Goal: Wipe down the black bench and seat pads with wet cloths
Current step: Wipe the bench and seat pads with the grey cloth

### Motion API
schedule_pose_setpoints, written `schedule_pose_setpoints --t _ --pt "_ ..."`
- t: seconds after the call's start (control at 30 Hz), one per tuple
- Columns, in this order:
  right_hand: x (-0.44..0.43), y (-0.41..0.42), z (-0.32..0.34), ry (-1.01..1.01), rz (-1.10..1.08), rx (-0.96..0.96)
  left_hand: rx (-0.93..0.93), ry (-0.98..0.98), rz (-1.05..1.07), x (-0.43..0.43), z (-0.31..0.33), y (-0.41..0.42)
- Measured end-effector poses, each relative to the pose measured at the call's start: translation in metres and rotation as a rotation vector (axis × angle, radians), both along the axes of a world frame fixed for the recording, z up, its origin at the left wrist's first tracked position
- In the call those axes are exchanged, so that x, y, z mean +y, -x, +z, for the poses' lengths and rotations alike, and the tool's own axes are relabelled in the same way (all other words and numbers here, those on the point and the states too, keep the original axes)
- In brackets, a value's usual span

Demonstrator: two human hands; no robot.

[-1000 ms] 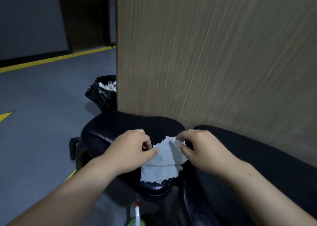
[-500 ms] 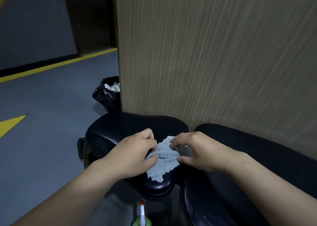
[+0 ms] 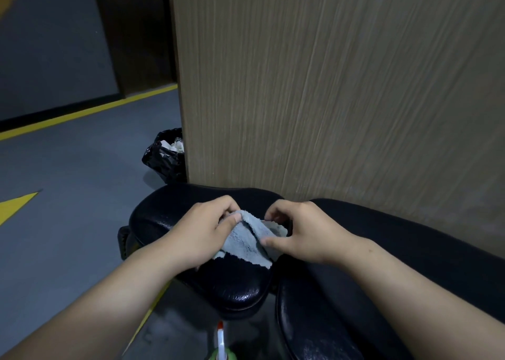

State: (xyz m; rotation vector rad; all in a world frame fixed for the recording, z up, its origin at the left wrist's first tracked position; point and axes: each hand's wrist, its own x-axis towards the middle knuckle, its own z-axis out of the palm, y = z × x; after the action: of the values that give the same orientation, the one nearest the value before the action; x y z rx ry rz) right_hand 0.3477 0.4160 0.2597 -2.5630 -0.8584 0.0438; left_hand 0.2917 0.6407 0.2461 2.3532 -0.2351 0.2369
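Note:
A small light grey-blue cloth [image 3: 247, 243] lies bunched on the left black seat pad [image 3: 232, 286]. My left hand [image 3: 206, 230] pinches the cloth's upper left edge between thumb and fingers. My right hand [image 3: 303, 231] grips its right side, thumb on the fabric. Both hands hover just above the pad, close together. A second, longer black pad [image 3: 410, 239] runs to the right along the wooden panel. Part of the cloth is hidden under my hands.
A tall wood-grain panel [image 3: 341, 86] stands right behind the pads. A bin lined with a black bag [image 3: 164, 158] sits at the panel's left corner. Grey floor with yellow lines [image 3: 82, 111] spreads to the left. A spray bottle nozzle [image 3: 220, 340] pokes up at the bottom edge.
The cloth hung flat between both hands a second ago; now it is folded and bunched into a ridge. My hands have drawn closer together over the left pad.

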Motion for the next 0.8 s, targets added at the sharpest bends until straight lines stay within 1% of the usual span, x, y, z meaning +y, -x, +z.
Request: schedule_pose_setpoints --t 0.1,0.17,0.23,0.4,0.47,0.57,0.67,0.73,0.8 --pt "0.006 0.005 0.0 -0.03 0.025 -0.015 0.005 0.01 -0.003 -0.003 0.002 0.001" --pt "0.011 0.01 0.0 -0.094 0.031 0.025 0.001 0.025 0.013 -0.005 0.003 0.001" --pt "0.015 0.015 0.001 -0.11 0.031 0.029 0.001 0.019 0.007 -0.007 0.006 0.002" --pt "0.006 0.015 0.01 -0.101 -0.108 -0.059 0.026 -0.044 -0.037 0.001 0.016 0.007" --pt "-0.002 0.013 0.015 -0.072 -0.145 -0.056 0.05 -0.078 -0.051 0.009 0.021 0.009" --pt "-0.011 0.013 0.023 -0.049 -0.16 -0.015 0.103 -0.108 -0.073 0.021 0.03 0.012" --pt "-0.018 0.014 0.029 -0.162 -0.162 0.092 0.117 -0.062 -0.046 0.035 0.038 0.013" --pt "-0.021 0.019 0.036 -0.278 -0.118 0.219 0.115 0.016 -0.041 0.048 0.043 0.014" --pt "-0.021 0.028 0.044 -0.389 -0.05 0.313 0.137 0.166 -0.092 0.058 0.047 0.015"
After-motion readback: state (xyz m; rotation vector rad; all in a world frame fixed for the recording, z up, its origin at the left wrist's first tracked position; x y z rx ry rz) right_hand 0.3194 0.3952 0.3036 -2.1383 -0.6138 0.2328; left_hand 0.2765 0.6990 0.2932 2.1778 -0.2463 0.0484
